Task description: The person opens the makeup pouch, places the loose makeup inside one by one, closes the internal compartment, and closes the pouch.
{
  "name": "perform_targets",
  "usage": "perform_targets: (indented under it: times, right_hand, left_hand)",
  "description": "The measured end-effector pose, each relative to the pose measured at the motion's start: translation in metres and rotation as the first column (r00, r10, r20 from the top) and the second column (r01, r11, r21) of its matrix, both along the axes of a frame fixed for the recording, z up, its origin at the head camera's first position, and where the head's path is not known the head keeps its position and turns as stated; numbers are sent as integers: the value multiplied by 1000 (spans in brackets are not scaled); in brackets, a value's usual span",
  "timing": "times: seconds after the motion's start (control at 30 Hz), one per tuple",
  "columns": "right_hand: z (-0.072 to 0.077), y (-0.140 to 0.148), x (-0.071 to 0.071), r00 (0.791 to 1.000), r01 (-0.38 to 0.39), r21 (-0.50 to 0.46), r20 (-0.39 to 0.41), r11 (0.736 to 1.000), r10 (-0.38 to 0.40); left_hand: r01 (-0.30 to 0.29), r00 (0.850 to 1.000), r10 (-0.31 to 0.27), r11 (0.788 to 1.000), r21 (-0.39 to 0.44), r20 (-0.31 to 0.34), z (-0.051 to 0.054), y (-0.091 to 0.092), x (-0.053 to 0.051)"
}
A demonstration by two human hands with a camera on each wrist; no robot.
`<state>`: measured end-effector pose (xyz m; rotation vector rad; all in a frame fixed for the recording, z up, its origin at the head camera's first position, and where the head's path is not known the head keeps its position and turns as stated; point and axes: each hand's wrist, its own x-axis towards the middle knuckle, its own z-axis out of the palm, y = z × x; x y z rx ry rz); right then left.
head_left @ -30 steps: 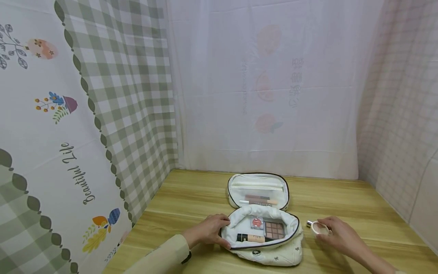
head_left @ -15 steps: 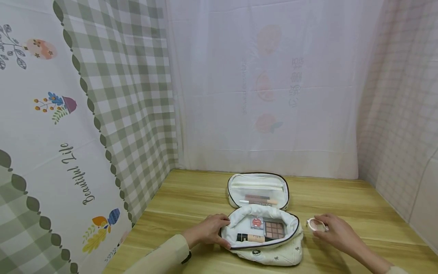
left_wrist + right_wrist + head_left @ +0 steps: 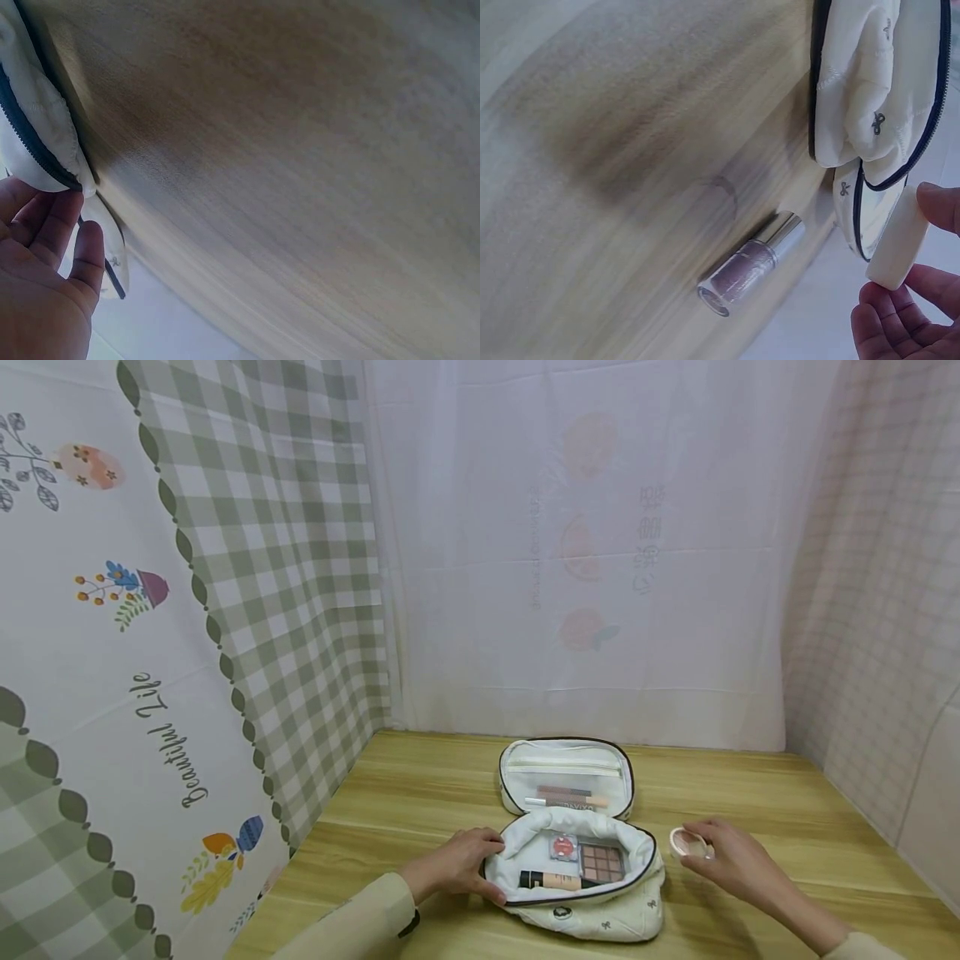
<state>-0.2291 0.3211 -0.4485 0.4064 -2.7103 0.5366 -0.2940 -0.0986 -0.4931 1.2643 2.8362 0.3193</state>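
A white cosmetic bag with dark zip edges lies unzipped on the table, its lid folded back. My left hand holds the bag's left end, thumb at the front rim, fingers farther back. Between thumb and fingers, my right hand pinches a round powder compact with a clear top, raised right of the bag. In the right wrist view the compact shows its pale side. Inside the bag lie an eyeshadow palette, a small red-centred compact and a black-capped beige tube.
A small clear tube with a silver cap lies on the wood-grain table below the right hand. Slim cosmetic sticks sit in the lid's clear pocket. Cloth curtains surround the table's back and sides.
My right hand has moved slightly left and away from me with the compact, which now hides the silver-capped tube in the head view. The left hand and bag stay put.
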Motion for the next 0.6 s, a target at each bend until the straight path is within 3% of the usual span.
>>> perform_targets:
  times: [0.6]
  right_hand:
    - [11, -20, -10, 998, -55, -27, -26, 998, 54]
  left_hand:
    - [-2, 1000, 2, 1000, 4, -14, 0, 0, 1]
